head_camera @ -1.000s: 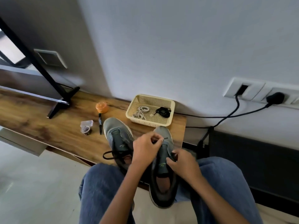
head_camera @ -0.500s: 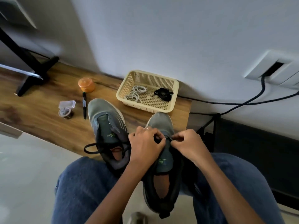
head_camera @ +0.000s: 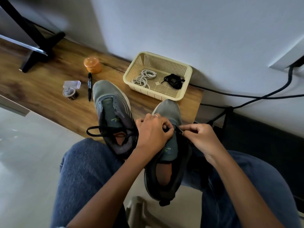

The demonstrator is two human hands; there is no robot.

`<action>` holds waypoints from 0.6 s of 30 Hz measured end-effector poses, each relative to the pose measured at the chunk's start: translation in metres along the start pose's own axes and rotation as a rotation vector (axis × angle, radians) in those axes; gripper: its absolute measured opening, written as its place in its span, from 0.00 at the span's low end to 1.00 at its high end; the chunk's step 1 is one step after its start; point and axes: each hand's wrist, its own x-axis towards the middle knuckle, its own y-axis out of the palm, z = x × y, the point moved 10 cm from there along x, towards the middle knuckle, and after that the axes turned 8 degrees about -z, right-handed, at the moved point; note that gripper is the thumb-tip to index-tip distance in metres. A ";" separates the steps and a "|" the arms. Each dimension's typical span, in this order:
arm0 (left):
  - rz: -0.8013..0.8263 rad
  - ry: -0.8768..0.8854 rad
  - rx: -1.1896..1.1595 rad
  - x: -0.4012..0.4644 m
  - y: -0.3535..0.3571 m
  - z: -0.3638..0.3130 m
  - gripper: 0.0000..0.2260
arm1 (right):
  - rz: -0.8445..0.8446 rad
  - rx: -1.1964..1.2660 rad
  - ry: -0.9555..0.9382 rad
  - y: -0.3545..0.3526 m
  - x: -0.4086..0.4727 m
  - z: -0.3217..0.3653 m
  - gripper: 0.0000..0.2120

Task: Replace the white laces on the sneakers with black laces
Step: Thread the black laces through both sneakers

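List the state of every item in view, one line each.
Left shoe: on the shelf, black lace loose across its opening.
Right shoe: on the lap, toe on the shelf, being laced.
Black lace: tip pinched by the right hand.
Left hand: gripping the right shoe's tongue area.
Right hand: pinching the lace.
Basket: holds coiled white laces and a black bundle.
Marker: capped, lying flat.
Orange jar: lidded, upright.

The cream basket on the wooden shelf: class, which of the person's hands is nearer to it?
Left, narrowly. The left hand is just below the cream basket, on the near sneaker. The right hand sits a little lower and further right, pinching the black lace.
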 end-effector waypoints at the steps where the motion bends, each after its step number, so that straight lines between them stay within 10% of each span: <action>1: -0.001 -0.006 -0.009 0.000 0.001 0.001 0.04 | 0.002 0.006 -0.001 0.000 0.001 -0.001 0.11; 18: -0.076 0.057 0.035 -0.006 0.008 -0.004 0.05 | 0.014 0.032 -0.029 -0.001 0.002 -0.005 0.12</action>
